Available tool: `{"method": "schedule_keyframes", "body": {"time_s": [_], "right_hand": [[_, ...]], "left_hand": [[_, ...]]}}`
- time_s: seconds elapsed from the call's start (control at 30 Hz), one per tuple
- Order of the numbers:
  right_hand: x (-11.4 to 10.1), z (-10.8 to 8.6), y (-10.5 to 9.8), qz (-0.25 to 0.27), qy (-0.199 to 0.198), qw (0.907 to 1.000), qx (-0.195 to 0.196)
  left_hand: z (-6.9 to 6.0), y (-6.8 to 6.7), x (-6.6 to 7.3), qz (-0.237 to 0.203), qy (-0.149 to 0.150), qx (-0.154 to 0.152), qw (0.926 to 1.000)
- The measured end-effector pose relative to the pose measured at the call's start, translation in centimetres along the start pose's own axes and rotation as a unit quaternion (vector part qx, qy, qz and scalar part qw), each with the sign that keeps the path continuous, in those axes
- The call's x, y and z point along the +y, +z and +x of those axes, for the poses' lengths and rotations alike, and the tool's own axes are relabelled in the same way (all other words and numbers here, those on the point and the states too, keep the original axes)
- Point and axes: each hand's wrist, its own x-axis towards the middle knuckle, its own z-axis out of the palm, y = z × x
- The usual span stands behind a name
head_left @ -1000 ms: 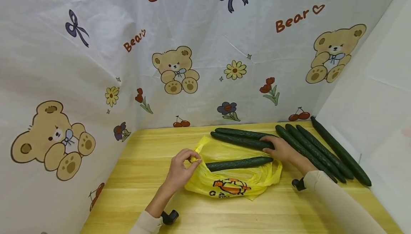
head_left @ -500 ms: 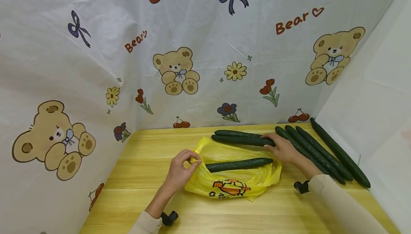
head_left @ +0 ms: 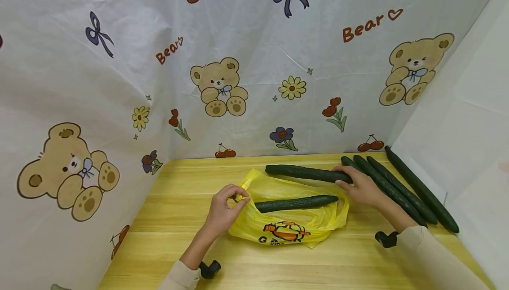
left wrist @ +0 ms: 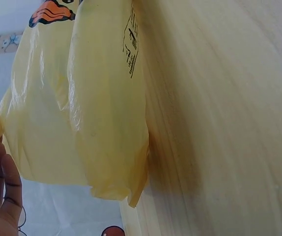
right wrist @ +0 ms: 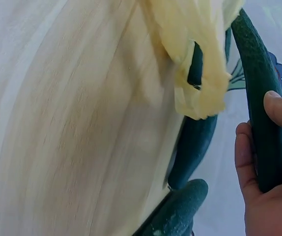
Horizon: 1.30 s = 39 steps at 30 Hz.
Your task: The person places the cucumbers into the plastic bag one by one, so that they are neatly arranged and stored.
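Observation:
My left hand pinches the left edge of the yellow plastic bag between thumb and fingertips. In the left wrist view the bag's side hangs from those fingers. A dark green cucumber lies across the bag's opening. My right hand grips another cucumber by its right end, level above the bag's far rim. The right wrist view shows the thumb on the held cucumber and the fingers beneath. Another cucumber shows there past the bag's handle.
Several cucumbers lie side by side at the right of the wooden table, slanting toward me. The rightmost one is near the white side wall. Behind the table hangs a cloth printed with bears.
My right hand has moved slightly right and back, drawing the gripped cucumber with it. It now covers the one behind it in the head view. My left hand stays on the bag.

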Motion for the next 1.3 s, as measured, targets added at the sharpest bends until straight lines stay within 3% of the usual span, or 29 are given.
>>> {"method": "schedule_keyframes", "body": {"time_s": [0.3,0.5,0.7,1.0,1.3], "right_hand": [[-0.4,-2.0,-2.8,0.027,0.014,0.9995,0.011],[-0.8,-3.8,-4.5,0.043,0.016,0.9989,-0.009],[-1.5,-5.1,-5.5,0.063,-0.027,0.9974,-0.022],[-2.7,-5.6,-5.3,0.067,-0.081,0.9931,-0.052],[-4.4,-3.8,-3.0,0.074,-0.140,0.9847,-0.072]], "left_hand": [[0.0,0.1,0.0,-0.004,0.000,-0.002,1.0000],[-0.1,0.2,0.0,-0.002,0.009,0.005,0.9999],[0.0,0.1,0.1,0.002,0.003,0.009,0.9999],[0.3,-0.1,0.6,0.004,0.006,0.008,0.9999],[0.4,-0.3,1.4,-0.006,0.006,0.010,0.9999]]}}
